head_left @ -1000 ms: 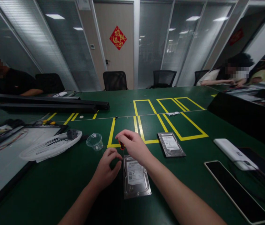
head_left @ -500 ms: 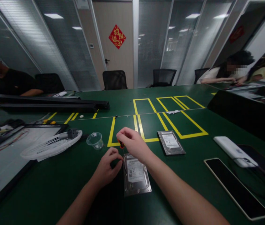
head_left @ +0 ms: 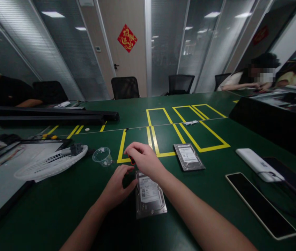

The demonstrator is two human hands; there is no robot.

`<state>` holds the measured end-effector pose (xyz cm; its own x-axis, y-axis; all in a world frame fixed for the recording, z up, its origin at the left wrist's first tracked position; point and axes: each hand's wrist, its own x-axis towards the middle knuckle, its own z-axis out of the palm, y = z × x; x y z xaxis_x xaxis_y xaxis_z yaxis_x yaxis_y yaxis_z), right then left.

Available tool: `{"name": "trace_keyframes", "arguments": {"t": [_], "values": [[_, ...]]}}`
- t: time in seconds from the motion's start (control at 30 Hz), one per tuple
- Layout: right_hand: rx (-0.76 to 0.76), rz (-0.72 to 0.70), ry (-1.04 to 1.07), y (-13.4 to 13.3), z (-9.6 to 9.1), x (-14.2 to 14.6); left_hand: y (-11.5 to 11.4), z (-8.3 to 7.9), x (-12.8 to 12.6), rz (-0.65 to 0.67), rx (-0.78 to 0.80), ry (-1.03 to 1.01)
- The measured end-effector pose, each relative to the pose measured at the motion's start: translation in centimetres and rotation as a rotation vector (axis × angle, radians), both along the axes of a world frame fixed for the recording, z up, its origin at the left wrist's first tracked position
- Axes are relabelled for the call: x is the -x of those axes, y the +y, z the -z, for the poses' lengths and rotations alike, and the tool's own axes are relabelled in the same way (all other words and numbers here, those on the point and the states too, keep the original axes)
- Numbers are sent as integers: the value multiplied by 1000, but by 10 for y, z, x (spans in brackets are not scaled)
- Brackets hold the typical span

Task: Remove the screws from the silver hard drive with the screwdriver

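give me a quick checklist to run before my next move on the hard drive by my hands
1. Small red-and-black hand tool gripped in the right hand: ok.
2. Tool's tip seated properly: cannot tell, the hands hide it.
3. Silver rectangular metal hard drive lying flat, white label up: ok.
4. Left hand steadying that drive: cannot tell; the thumb is at its left edge, but pressure doesn't show.
5. Second silver metal hard drive apart from the first, off to the right: ok.
6. Clear round plastic cup upright beyond the left hand: ok.
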<state>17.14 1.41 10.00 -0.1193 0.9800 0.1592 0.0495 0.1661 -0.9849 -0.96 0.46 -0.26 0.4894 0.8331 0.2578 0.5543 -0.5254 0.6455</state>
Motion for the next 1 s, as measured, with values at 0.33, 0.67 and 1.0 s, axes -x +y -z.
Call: {"name": "trace_keyframes", "arguments": {"t": [0.33, 0.67, 1.0], "values": [[9, -43, 2, -1, -2, 2, -4, -5, 1, -94, -31, -39], [83, -57, 118, -5, -6, 3, -2, -7, 5, -189, -5, -163], [159, -32, 197, -4, -3, 5, -6, 2, -8, -154, -30, 22]]}}
